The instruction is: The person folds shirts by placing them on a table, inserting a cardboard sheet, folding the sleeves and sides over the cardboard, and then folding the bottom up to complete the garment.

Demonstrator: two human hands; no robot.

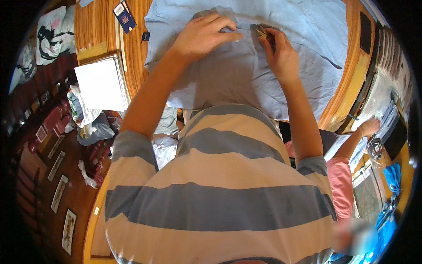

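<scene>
A light blue cloth (307, 57) lies spread across the table under both my hands. My left hand (206, 37) is just over its upper middle, fingers loosely bent and a gap between thumb and forefinger. Nothing shows in that hand. To its right, my right hand (281, 55) is closed around a small dark tool with thin yellowish tips (262, 32), which looks like thread snips. The tips point up and left over the cloth, and my fingers hide most of the handle. Whether either hand touches the cloth is hard to tell.
Left on the wooden table (99, 26) lie a dark blue booklet (125, 16) and a stack of white sheets (101, 83). A small black clip-like piece (145, 36) sits at the cloth's left edge. At right, a co-worker's arm (360, 136) reaches over clear plastic and cloth.
</scene>
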